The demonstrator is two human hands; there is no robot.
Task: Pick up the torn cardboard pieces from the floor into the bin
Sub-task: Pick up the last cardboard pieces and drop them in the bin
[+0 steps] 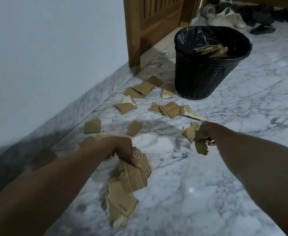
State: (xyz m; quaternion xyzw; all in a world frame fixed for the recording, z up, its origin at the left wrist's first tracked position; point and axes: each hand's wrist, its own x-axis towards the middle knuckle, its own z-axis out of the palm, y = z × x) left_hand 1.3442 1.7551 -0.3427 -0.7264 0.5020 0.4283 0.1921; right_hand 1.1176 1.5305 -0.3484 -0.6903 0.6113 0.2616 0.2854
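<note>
Several torn brown cardboard pieces [170,109] lie scattered on the white marble floor between me and a black mesh bin [204,74]. The bin stands upright at the upper middle, lined with a dark bag, with cardboard scraps inside. My left hand [121,149] grips a stack of large torn cardboard sheets [128,183] that hangs down from it. My right hand [206,133] is curled round a smaller cardboard scrap [201,147], just beside another piece [189,132] on the floor.
A pale wall with a marble skirting [82,106] runs along the left. A wooden door [150,24] stands behind the bin. Shoes [228,16] are piled at the top right. Bare marble floor [242,150] spreads to the right.
</note>
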